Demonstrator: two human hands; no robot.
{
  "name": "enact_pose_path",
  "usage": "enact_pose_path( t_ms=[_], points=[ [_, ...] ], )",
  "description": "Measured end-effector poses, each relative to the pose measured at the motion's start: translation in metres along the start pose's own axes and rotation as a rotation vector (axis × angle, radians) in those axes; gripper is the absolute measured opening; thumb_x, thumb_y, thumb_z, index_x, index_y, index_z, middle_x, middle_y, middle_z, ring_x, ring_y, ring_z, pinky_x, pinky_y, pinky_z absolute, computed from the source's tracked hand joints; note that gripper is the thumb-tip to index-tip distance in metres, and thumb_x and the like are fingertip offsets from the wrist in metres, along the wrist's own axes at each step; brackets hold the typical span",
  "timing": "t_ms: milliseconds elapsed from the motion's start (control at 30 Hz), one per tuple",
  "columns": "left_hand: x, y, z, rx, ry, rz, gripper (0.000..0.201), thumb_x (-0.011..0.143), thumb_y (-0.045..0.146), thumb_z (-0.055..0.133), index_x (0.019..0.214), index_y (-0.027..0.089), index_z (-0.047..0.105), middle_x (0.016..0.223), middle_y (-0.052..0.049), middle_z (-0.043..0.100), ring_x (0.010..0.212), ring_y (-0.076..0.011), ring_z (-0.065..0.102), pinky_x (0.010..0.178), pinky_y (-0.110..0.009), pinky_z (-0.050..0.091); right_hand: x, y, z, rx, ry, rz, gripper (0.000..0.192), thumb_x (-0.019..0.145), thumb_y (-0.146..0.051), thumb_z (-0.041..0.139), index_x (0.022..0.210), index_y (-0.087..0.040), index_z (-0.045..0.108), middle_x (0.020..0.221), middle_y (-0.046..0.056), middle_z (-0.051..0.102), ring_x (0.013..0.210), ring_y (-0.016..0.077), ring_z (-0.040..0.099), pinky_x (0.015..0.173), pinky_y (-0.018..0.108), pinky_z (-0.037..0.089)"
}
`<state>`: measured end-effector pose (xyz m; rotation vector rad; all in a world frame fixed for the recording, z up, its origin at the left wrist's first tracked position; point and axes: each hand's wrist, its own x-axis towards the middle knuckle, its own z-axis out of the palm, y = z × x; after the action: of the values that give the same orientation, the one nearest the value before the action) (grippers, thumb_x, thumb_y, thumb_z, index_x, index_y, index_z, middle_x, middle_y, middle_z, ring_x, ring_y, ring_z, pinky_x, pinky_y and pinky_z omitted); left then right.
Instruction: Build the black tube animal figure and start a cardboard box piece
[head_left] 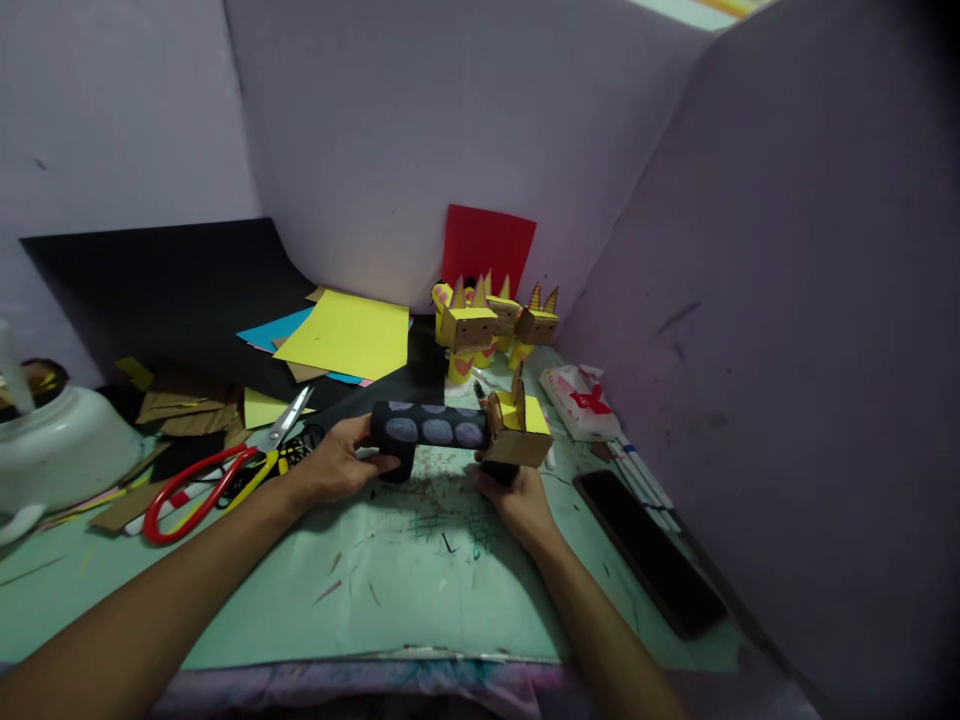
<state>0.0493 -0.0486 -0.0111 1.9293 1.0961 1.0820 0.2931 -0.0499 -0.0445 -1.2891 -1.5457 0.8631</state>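
Between my two hands is a cardboard animal figure (439, 427) with a black tube body, greyish-purple oval spots and black legs underneath. Its boxy head (521, 435) of brown cardboard and yellow paper, with pointed pieces on top, sits at the right end. My left hand (346, 460) is closed around the left end of the body and the leg there. Under the head, my right hand (517, 500) grips the right black leg; part of its fingers is hidden behind it. Several similar yellow figures (471, 335) with box heads and horns stand behind.
Red-and-yellow scissors (202, 495) lie at left beside cardboard scraps (191, 400) and a white pot (67, 450). Yellow paper (352, 335) lies at the back before a red sheet (491, 245). At right are a phone (649, 550), markers (641, 475) and a white-and-red packet (581, 400).
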Motion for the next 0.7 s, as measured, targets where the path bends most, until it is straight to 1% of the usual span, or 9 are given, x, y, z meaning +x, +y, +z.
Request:
enact_pose_path(
  t_ms=[67, 133, 233, 300, 367, 533, 700],
  points=[
    [0.0, -0.001, 0.0, 0.006, -0.009, 0.013, 0.029, 0.068, 0.019, 0.06, 0.096, 0.012, 0.06, 0.094, -0.007, 0.067, 0.091, -0.0228, 0.061, 0.081, -0.034, 0.051, 0.001, -0.004, -0.002, -0.005, -0.003, -0.004, 0.037, 0.061, -0.032, 0.064, 0.094, -0.015, 0.062, 0.091, 0.009, 0.067, 0.087, 0.0281, 0.06, 0.077, 0.04, 0.046],
    [0.0, -0.002, -0.001, 0.015, -0.011, 0.016, 0.03, 0.069, 0.02, 0.06, 0.098, 0.012, 0.06, 0.095, -0.007, 0.067, 0.093, -0.0232, 0.06, 0.083, -0.034, 0.05, 0.0, -0.01, -0.006, -0.016, 0.03, -0.003, 0.041, 0.058, -0.03, 0.067, 0.095, -0.014, 0.061, 0.096, 0.01, 0.066, 0.092, 0.029, 0.058, 0.08, 0.04, 0.045],
    [-0.001, -0.001, -0.001, 0.021, -0.017, 0.008, 0.03, 0.069, 0.019, 0.06, 0.098, 0.012, 0.059, 0.096, -0.007, 0.067, 0.092, -0.0226, 0.06, 0.082, -0.034, 0.05, -0.002, -0.018, -0.011, 0.039, 0.081, 0.022, 0.056, 0.052, -0.026, 0.071, 0.104, -0.015, 0.055, 0.105, 0.011, 0.063, 0.096, 0.0281, 0.057, 0.082, 0.039, 0.044],
    [-0.001, 0.0, -0.001, 0.021, -0.015, 0.014, 0.028, 0.068, 0.018, 0.059, 0.096, 0.012, 0.06, 0.094, -0.007, 0.067, 0.09, -0.0217, 0.061, 0.081, -0.033, 0.051, -0.003, -0.019, -0.014, 0.118, 0.061, 0.044, 0.062, 0.052, -0.023, 0.071, 0.109, -0.016, 0.05, 0.107, 0.01, 0.062, 0.094, 0.026, 0.058, 0.08, 0.036, 0.045],
    [-0.001, 0.0, -0.001, 0.026, -0.011, 0.016, 0.027, 0.068, 0.018, 0.059, 0.094, 0.012, 0.06, 0.092, -0.007, 0.067, 0.09, -0.0212, 0.061, 0.08, -0.033, 0.051, -0.005, -0.015, -0.015, 0.16, 0.034, 0.053, 0.058, 0.052, -0.02, 0.07, 0.107, -0.017, 0.05, 0.106, 0.008, 0.062, 0.093, 0.0245, 0.058, 0.079, 0.034, 0.046],
    [0.0, 0.0, -0.001, 0.023, -0.012, 0.005, 0.03, 0.066, 0.018, 0.061, 0.096, 0.014, 0.06, 0.091, -0.005, 0.067, 0.089, -0.0214, 0.061, 0.081, -0.034, 0.051, -0.002, 0.002, -0.013, 0.153, 0.025, 0.045, 0.038, 0.054, -0.017, 0.068, 0.091, -0.018, 0.057, 0.093, 0.004, 0.065, 0.089, 0.0229, 0.058, 0.077, 0.032, 0.045],
    [0.0, 0.003, -0.002, 0.019, -0.012, 0.012, 0.028, 0.066, 0.017, 0.06, 0.094, 0.013, 0.061, 0.091, -0.006, 0.067, 0.089, -0.0218, 0.061, 0.08, -0.034, 0.051, -0.001, 0.0, -0.013, 0.187, 0.021, 0.051, 0.039, 0.053, -0.017, 0.069, 0.09, -0.018, 0.058, 0.092, 0.004, 0.066, 0.087, 0.0232, 0.06, 0.077, 0.033, 0.045]
  ],
)
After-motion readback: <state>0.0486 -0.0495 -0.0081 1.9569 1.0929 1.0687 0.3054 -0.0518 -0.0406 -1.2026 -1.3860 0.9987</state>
